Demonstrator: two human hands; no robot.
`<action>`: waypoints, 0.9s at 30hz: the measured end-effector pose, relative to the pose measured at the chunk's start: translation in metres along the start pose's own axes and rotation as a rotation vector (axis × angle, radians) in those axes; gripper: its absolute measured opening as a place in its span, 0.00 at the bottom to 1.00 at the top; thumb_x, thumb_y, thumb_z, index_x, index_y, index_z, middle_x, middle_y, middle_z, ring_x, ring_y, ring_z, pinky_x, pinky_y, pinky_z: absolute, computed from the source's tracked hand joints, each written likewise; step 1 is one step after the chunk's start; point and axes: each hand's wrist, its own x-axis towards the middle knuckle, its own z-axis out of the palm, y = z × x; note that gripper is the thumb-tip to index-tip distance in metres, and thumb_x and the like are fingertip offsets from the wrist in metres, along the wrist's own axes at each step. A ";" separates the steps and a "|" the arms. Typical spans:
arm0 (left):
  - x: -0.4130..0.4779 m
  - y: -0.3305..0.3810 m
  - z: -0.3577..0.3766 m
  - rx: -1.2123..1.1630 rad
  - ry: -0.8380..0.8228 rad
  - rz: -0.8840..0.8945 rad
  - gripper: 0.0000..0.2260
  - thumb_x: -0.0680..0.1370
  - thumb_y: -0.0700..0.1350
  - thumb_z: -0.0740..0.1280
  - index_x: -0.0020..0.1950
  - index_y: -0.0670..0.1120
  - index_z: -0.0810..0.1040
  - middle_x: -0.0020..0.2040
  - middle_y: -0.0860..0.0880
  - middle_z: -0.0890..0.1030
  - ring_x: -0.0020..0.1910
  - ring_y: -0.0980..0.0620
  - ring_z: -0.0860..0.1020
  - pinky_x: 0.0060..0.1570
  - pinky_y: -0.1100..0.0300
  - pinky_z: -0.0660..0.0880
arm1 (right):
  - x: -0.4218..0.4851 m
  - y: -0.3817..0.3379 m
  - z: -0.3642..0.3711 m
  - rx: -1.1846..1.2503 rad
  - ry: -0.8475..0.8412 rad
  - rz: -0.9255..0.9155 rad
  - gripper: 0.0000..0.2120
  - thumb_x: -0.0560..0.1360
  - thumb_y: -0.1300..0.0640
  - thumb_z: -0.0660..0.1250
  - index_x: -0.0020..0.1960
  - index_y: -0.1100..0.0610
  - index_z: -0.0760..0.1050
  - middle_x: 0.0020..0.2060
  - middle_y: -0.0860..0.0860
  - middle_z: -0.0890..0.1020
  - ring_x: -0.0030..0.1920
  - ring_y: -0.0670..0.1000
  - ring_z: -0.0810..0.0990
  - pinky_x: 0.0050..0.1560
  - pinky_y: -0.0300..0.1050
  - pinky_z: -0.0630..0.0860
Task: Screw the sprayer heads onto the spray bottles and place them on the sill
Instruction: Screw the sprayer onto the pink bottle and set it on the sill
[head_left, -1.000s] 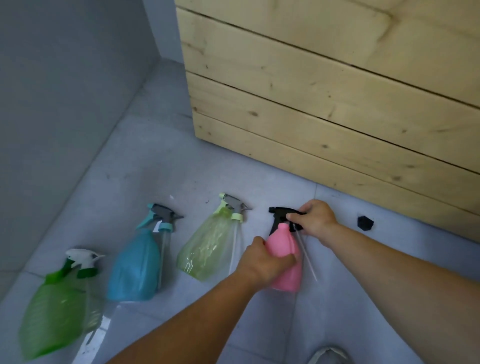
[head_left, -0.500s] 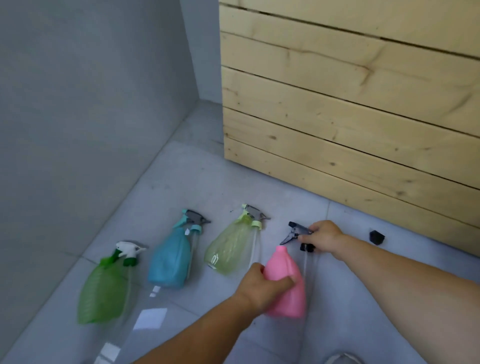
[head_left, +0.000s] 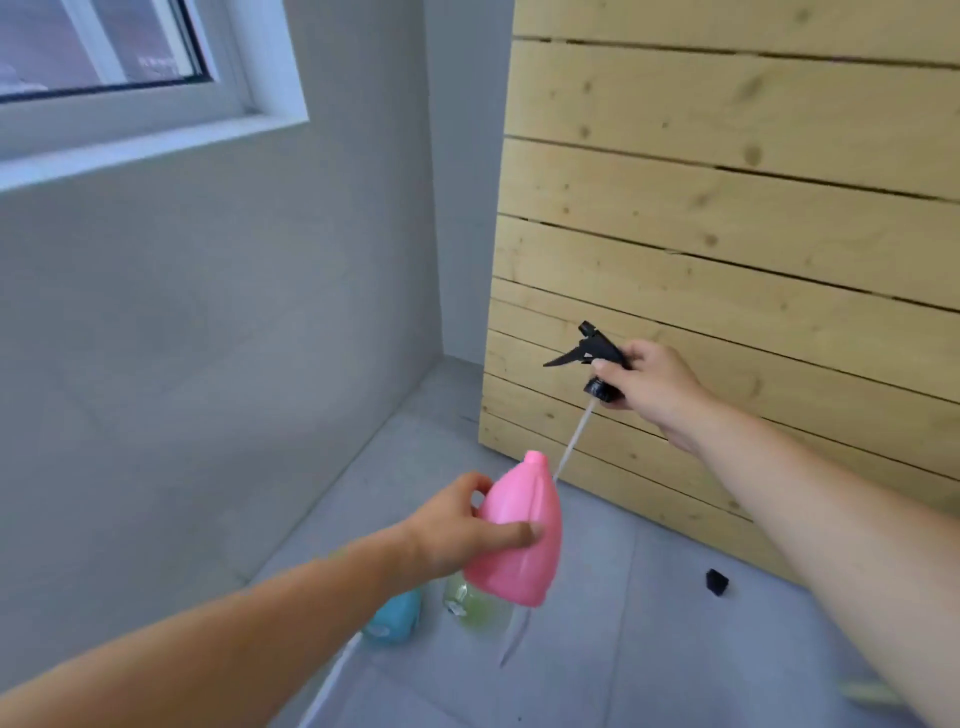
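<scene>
My left hand (head_left: 457, 525) grips the pink spray bottle (head_left: 519, 540) by its body and holds it in the air, neck up and bare. My right hand (head_left: 649, 387) holds the black sprayer head (head_left: 592, 353) up and to the right of the bottle, apart from it. The head's clear dip tube (head_left: 571, 441) hangs down toward the bottle's neck. A white window sill (head_left: 156, 148) runs along the wall at the upper left.
On the grey floor below lie a light green bottle (head_left: 475, 605) and a blue bottle (head_left: 395, 618), both partly hidden by my left arm. A small black piece (head_left: 717, 582) lies by the wooden plank wall (head_left: 727, 208) on the right.
Both hands have risen from the floor. The pink bottle is lifted and the black head is pulled up away from it. The view has tilted up, so the window sill shows.
</scene>
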 end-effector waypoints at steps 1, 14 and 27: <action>-0.015 0.007 -0.011 0.013 0.023 0.027 0.32 0.70 0.56 0.80 0.69 0.50 0.70 0.61 0.45 0.81 0.53 0.48 0.83 0.47 0.59 0.81 | -0.011 -0.020 -0.003 0.061 0.037 -0.043 0.01 0.77 0.61 0.68 0.47 0.56 0.76 0.45 0.57 0.83 0.43 0.53 0.83 0.45 0.49 0.82; -0.128 0.020 -0.054 -0.053 0.054 0.172 0.33 0.64 0.54 0.81 0.65 0.54 0.72 0.59 0.44 0.84 0.54 0.45 0.86 0.45 0.58 0.84 | -0.114 -0.107 0.006 0.352 0.106 -0.182 0.03 0.79 0.60 0.66 0.49 0.60 0.76 0.42 0.56 0.83 0.43 0.53 0.83 0.50 0.50 0.82; -0.140 0.029 -0.060 -0.323 0.022 0.315 0.27 0.69 0.52 0.76 0.68 0.54 0.76 0.59 0.49 0.83 0.49 0.57 0.86 0.42 0.64 0.80 | -0.140 -0.096 0.056 0.397 -0.361 -0.101 0.07 0.79 0.63 0.65 0.56 0.63 0.75 0.46 0.59 0.83 0.44 0.55 0.82 0.42 0.44 0.80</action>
